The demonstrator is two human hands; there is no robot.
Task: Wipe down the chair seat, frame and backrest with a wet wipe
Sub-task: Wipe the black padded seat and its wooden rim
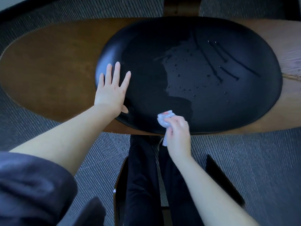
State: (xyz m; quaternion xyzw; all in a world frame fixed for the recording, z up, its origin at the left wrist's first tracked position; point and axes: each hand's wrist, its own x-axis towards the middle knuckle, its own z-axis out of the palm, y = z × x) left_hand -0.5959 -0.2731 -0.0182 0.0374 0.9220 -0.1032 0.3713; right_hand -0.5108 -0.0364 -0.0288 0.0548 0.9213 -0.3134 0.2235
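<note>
At the near edge of the black seat cushion (211,103), a crumpled white wet wipe (163,119) is held in the right hand (178,132). The fingers are curled round it, and a loose end of the wipe hangs below the palm. The wipe lies against the cushion just inside its front rim, beside a glossy wet patch (162,82).

On the cushion's left edge the left hand (112,92) is laid flat. Its fingers are straight and spread, and nothing is grasped by it. The heel of that hand sits over the border where the cushion meets the wooden frame (48,66).

Cushion: oval, dark, seen from above. The wet patch is spread across its middle. Droplets (179,75) are scattered to the right of the patch. Several dark curved streaks (228,62) are noted on the far right part.

Frame: brown wood, extending past the cushion on both sides; the grain is paler on the right. A dark wooden member (180,7) is seen at the top, behind the seat. Whether it belongs to the backrest cannot be told.

Grey ribbed carpet (244,160) is seen under the chair. Dark trousers (141,176) are seen below the front rim, between the two bare forearms. A dark pushed-up sleeve (29,185) is noted at lower left.
</note>
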